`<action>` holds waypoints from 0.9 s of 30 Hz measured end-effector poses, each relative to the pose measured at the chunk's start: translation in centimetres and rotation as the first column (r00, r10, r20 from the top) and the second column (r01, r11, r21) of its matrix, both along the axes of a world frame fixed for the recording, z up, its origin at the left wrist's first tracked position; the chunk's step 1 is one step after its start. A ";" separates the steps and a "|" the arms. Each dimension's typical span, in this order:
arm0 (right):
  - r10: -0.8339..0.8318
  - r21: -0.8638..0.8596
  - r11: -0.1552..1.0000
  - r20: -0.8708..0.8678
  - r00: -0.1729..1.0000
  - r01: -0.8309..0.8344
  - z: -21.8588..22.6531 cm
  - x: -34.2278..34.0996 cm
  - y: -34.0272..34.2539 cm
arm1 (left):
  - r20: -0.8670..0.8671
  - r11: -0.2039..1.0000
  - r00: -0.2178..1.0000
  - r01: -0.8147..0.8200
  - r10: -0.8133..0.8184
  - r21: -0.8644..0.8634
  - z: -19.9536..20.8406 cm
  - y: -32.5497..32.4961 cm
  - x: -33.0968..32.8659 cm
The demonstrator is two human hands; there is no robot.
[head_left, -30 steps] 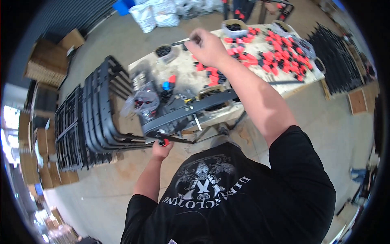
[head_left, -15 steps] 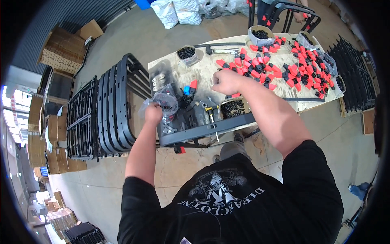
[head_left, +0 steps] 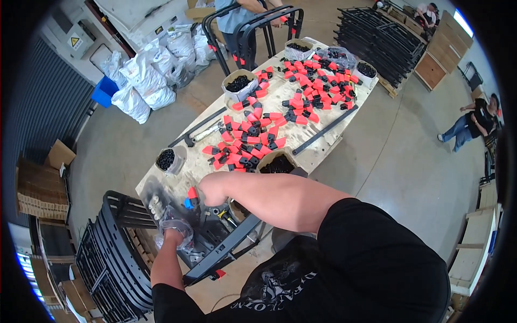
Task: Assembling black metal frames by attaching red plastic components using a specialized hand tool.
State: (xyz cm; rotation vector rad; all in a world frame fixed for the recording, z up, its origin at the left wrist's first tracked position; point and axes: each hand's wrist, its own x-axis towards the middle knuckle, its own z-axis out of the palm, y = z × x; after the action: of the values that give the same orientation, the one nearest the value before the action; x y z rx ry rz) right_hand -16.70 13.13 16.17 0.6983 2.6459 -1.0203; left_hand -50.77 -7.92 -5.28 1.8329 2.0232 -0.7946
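Note:
My left hand [head_left: 173, 234] is at a clear plastic bag [head_left: 186, 230] on the near left end of the table, its fingers hidden in the crumpled plastic. My right hand [head_left: 214, 189] is closed above the table; whatever it may hold is hidden. Beside it stands a part with a red cap [head_left: 192, 192] and a blue piece [head_left: 188, 203]. Below the right hand lies a tool with a yellow and black handle [head_left: 226, 217]. A black metal bar [head_left: 229, 245] runs along the near edge. Beyond the right hand spread several red and black plastic pieces [head_left: 253, 141].
Several tubs hold small black parts, one tub [head_left: 171, 161] at the table's left edge. Black curved frames [head_left: 110, 253] are stacked on the left. White sacks [head_left: 141, 81] stand behind the table. Another person [head_left: 229, 24] stands by black frames at the far end.
My view has swung to the right, so the table now slants. The right hand has come closer to the red-capped part and tools. My left hand reaches further into the bag.

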 end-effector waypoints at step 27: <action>0.108 0.109 0.988 0.039 0.993 -0.112 1.1 -2.3 -0.1 | 0.697 0.504 0.678 -0.528 -0.233 0.683 33.0 -6.5 28.6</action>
State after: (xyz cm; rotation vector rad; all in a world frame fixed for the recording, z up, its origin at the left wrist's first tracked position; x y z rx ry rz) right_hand -18.96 13.00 17.27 0.5782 2.6950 -0.8311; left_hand -22.15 -14.39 27.73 1.7909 2.0143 1.1572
